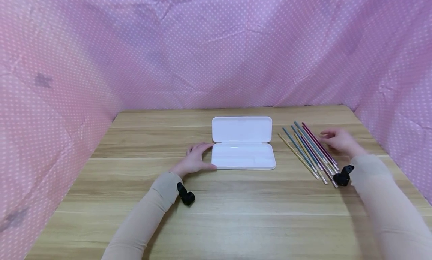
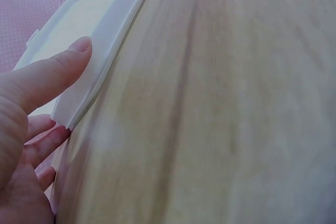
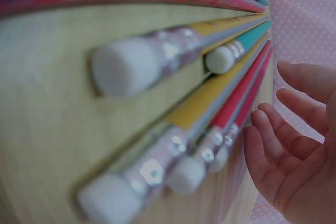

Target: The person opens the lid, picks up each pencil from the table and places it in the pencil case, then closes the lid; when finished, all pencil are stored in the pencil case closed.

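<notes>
A white pencil case (image 1: pixel 243 156) lies on the table with its lid (image 1: pixel 242 129) raised behind it. No contents show inside. My left hand (image 1: pixel 194 160) holds the case at its left end. In the left wrist view the thumb (image 2: pixel 58 72) lies against the case's front wall (image 2: pixel 100 51), and the other fingers touch the end. To the right of the case lies a loose bunch of pencils (image 1: pixel 308 149) in yellow, blue-green and dark red. My right hand (image 1: pixel 339 141) is just right of them, its fingers loosely bent and holding nothing. White erasers (image 3: pixel 126 66) face the right wrist camera.
The wooden table (image 1: pixel 216 215) carries the case and the pencils. Pink polka-dot cloth (image 1: pixel 236 57) hangs behind it and along both sides. A small black camera (image 1: pixel 186 195) sits on the left wrist, and another camera (image 1: pixel 343 175) on the right one.
</notes>
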Available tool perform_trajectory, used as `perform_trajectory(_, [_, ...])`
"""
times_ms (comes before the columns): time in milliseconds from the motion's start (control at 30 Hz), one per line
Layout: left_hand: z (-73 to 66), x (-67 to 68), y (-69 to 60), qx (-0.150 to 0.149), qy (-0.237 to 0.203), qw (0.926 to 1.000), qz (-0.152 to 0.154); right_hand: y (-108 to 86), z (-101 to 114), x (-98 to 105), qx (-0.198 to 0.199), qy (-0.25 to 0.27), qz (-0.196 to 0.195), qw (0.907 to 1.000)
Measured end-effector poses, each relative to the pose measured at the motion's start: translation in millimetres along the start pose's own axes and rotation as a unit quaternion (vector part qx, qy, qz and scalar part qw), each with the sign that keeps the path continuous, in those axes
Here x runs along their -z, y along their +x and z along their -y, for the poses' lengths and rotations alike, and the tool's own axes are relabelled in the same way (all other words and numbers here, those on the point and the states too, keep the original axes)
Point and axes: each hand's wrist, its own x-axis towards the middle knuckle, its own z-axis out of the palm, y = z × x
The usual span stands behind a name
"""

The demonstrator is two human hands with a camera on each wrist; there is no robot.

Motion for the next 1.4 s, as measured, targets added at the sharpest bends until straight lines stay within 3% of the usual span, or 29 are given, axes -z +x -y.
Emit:
perform_trajectory(233, [-0.3, 0.7, -0.8, 0.006, -0.002, 1.0, 0.005, 4.6, -2.4, -3.5, 0.015, -0.032, -0.022, 0.9991])
perform_trajectory(500, [-3.0, 1.7, -2.2, 0.002, -0.007, 1.0, 0.002, 8.0, -0.5, -2.6, 0.021, -0.058, -0.009, 0.998])
perform_trajectory(733, [-2.6, 1.9, -0.3, -0.001, -0.004, 1.0, 0.002, 8.2, 2.6, -3.3, 0.02, -0.044, 0.017, 0.9987])
perform_trajectory(1100, [-1.5, -0.1, 0.4, -0.009, 0.007, 0.9999, -0.009, 6.0, 1.1, -0.1, 0.029, -0.063, 0.016, 0.9975])
perform_trajectory(1400, [-1.7, -0.7, -0.4, -0.005, 0.006, 0.9999, -0.008, 1.2, -3.4, 5.1, 0.014, -0.016, 0.029, 0.9994])
